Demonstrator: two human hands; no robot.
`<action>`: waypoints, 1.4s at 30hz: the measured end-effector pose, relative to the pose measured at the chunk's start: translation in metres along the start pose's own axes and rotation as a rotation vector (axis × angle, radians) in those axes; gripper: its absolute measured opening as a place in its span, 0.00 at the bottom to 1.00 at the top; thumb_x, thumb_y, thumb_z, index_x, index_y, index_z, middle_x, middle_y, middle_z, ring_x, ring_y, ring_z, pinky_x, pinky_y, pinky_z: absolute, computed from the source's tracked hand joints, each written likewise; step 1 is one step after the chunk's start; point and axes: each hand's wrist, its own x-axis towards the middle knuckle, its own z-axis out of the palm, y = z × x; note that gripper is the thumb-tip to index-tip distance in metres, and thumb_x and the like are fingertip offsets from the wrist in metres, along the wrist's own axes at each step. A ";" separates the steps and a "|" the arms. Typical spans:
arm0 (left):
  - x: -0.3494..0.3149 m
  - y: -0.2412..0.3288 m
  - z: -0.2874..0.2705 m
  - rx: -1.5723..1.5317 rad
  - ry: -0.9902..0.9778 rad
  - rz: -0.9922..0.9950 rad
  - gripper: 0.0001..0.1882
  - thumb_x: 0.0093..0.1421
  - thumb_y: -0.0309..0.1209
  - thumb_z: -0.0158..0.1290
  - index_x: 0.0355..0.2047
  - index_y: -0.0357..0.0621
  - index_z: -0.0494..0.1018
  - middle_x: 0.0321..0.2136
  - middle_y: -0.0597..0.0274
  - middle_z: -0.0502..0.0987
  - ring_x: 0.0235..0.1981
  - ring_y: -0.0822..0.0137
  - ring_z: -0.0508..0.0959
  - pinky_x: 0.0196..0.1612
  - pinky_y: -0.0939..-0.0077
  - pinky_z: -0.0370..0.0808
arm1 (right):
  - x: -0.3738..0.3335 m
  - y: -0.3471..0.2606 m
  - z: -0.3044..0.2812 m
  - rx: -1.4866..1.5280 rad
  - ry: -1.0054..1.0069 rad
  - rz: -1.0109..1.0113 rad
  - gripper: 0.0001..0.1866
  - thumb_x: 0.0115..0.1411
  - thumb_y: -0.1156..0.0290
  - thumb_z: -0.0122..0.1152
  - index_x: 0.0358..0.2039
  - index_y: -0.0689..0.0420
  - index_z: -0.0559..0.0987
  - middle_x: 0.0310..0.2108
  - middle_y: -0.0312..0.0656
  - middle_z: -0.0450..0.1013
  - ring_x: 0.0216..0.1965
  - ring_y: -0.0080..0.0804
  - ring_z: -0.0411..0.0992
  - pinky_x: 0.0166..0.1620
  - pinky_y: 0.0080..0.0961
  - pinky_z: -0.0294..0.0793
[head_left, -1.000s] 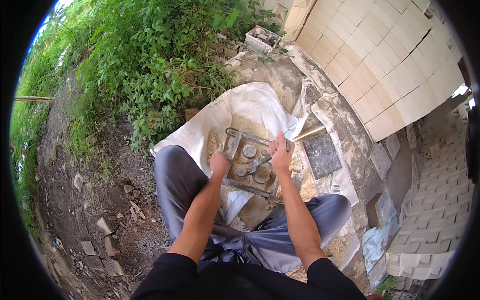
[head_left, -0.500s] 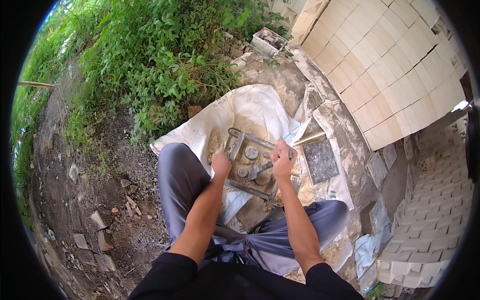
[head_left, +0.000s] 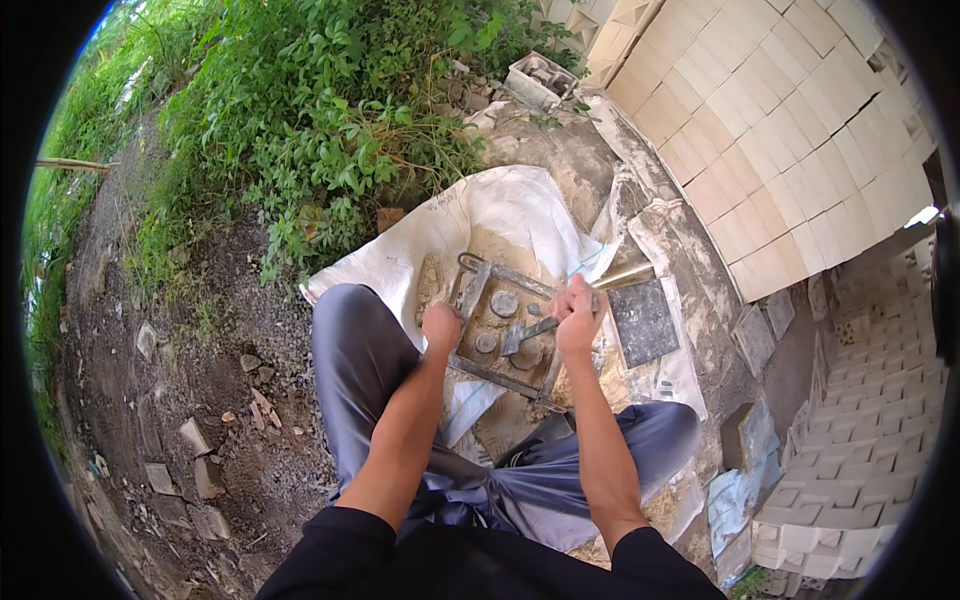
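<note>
- I have the right hand (head_left: 575,318) clenched around a dark, flat-bladed metal tool (head_left: 514,338), blade toward eight o'clock, above a rectangular grey metal frame (head_left: 500,378).
- Left hand (head_left: 442,325) curled against its nine-o'clock side; whether gripping, I can't tell.
- Inside: round grey discs (head_left: 504,303) on tan sand (head_left: 480,322).
- Three o'clock: black rectangular plate (head_left: 642,322).
- Twelve: white plastic sheet (head_left: 510,195).

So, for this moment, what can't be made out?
Head view throughout:
The part of the flat-bladed tool inside the right hand: covered by that hand.
How the left hand meets the frame: its own back hides the fingertips.
What fills the pale crate: too small.
The far side of the patterned blocks: cut off by the picture's dark rim.
</note>
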 end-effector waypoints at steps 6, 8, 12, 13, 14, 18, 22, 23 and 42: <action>0.006 -0.014 0.010 0.029 0.006 -0.010 0.08 0.39 0.29 0.63 0.24 0.47 0.80 0.27 0.52 0.79 0.32 0.55 0.79 0.37 0.64 0.75 | -0.003 -0.019 0.012 -0.034 0.061 -0.046 0.24 0.63 0.65 0.44 0.10 0.52 0.56 0.07 0.28 0.50 0.10 0.17 0.47 0.16 0.20 0.44; 0.009 -0.013 0.011 0.035 0.005 0.046 0.06 0.41 0.30 0.62 0.22 0.48 0.78 0.27 0.53 0.78 0.31 0.54 0.78 0.36 0.62 0.75 | -0.009 0.016 0.008 -0.025 0.145 0.065 0.24 0.64 0.65 0.44 0.11 0.52 0.56 0.08 0.28 0.50 0.11 0.16 0.46 0.16 0.20 0.43; 0.008 -0.015 0.011 0.002 -0.043 -0.015 0.08 0.41 0.32 0.62 0.25 0.52 0.80 0.29 0.53 0.79 0.33 0.55 0.79 0.38 0.64 0.75 | -0.006 0.009 0.017 0.082 0.020 -0.054 0.23 0.64 0.56 0.42 0.14 0.53 0.57 0.09 0.28 0.49 0.11 0.17 0.45 0.17 0.19 0.43; 0.007 -0.014 0.010 -0.016 -0.078 -0.029 0.09 0.41 0.32 0.63 0.27 0.53 0.81 0.30 0.53 0.79 0.33 0.55 0.79 0.38 0.64 0.76 | -0.005 0.006 0.019 0.111 -0.013 -0.098 0.24 0.64 0.52 0.40 0.16 0.53 0.57 0.10 0.29 0.49 0.11 0.17 0.45 0.17 0.20 0.44; 0.007 -0.012 0.010 -0.034 -0.112 -0.043 0.10 0.41 0.31 0.63 0.28 0.54 0.81 0.30 0.54 0.79 0.33 0.55 0.79 0.39 0.64 0.76 | -0.004 0.004 0.020 0.141 -0.046 -0.142 0.26 0.64 0.48 0.39 0.17 0.53 0.57 0.10 0.29 0.48 0.11 0.18 0.44 0.17 0.20 0.44; 0.017 -0.035 0.011 -0.059 -0.254 -0.111 0.12 0.43 0.31 0.63 0.31 0.55 0.81 0.31 0.55 0.80 0.33 0.57 0.79 0.38 0.65 0.76 | -0.001 0.003 0.025 0.240 -0.053 0.054 0.27 0.63 0.47 0.34 0.13 0.52 0.54 0.09 0.30 0.46 0.11 0.20 0.41 0.19 0.21 0.41; 0.018 -0.042 0.003 -0.203 -0.344 -0.141 0.12 0.43 0.26 0.62 0.32 0.48 0.81 0.26 0.56 0.80 0.25 0.61 0.80 0.29 0.67 0.77 | 0.010 -0.032 0.042 0.190 0.068 0.023 0.22 0.58 0.55 0.35 0.12 0.51 0.51 0.08 0.30 0.45 0.12 0.21 0.40 0.18 0.22 0.39; 0.016 -0.041 -0.001 -0.280 -0.372 -0.210 0.12 0.44 0.24 0.62 0.31 0.47 0.80 0.24 0.56 0.80 0.23 0.62 0.80 0.27 0.68 0.77 | 0.011 -0.041 0.049 0.171 0.078 0.005 0.21 0.57 0.56 0.35 0.12 0.51 0.51 0.08 0.30 0.45 0.12 0.21 0.40 0.18 0.22 0.39; 0.015 -0.032 -0.007 -0.313 -0.360 -0.301 0.11 0.43 0.21 0.63 0.30 0.46 0.81 0.22 0.61 0.79 0.19 0.69 0.78 0.22 0.75 0.77 | -0.009 0.041 0.058 0.162 0.110 -0.045 0.21 0.56 0.55 0.37 0.11 0.50 0.50 0.08 0.30 0.44 0.11 0.21 0.41 0.17 0.23 0.42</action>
